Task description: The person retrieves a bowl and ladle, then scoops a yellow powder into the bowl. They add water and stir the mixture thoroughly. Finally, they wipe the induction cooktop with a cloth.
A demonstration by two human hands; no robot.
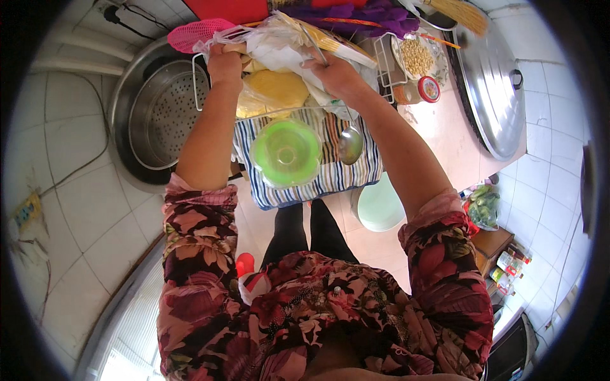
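Note:
At the back of a white wire rack [196,85], my left hand [226,64] grips the gathered end of some clear plastic bags [271,47]. My right hand [336,76] holds the thin handle of a metal ladle [351,145], whose bowl hangs over a striped cloth [267,193]. Between my hands lies a yellow lump in a plastic bag [274,93]. A green scalloped bowl [287,152] stands on the cloth, left of the ladle.
Nested steel pans with a perforated strainer [169,116] are on the left. On the right are a plate of peanuts or beans [417,57], a red-lidded jar [428,89] and a large metal lid [491,90]. A pale green bucket [381,205] stands below.

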